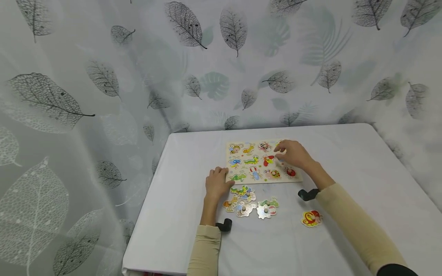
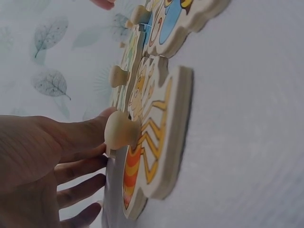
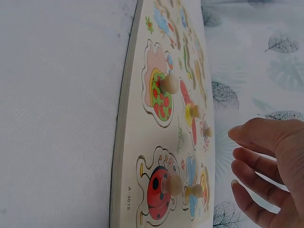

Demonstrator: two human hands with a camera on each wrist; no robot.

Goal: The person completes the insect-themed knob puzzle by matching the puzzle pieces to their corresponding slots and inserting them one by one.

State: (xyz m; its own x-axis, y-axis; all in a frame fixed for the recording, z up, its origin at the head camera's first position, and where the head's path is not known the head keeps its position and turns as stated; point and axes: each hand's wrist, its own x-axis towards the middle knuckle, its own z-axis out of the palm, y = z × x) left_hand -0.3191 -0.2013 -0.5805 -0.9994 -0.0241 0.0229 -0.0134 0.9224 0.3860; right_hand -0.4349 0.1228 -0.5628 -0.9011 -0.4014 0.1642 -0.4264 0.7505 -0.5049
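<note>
A wooden knob puzzle board [image 1: 293,179] with insect pictures lies on the table. My left hand [image 1: 217,183] rests at its lower left corner, fingers along the side edge and thumb by the near edge. Over the board's right side is my right hand [image 1: 294,154], its fingers loosely bent, with nothing between them in the right wrist view. Beneath and beside it sit a ladybug piece [image 3: 156,197] and a snail piece [image 3: 158,97] in their recesses. Close to the left hand lies a loose orange-striped insect piece [image 2: 154,128] with a round knob.
Several loose pieces, including a green caterpillar [image 1: 239,190], lie in a cluster before the board. Right of them is another small group [image 1: 266,210]. A red and yellow piece [image 1: 311,218] lies alone near the right forearm. Leaf-print curtains [image 1: 214,111] hang behind the white table [image 1: 276,249].
</note>
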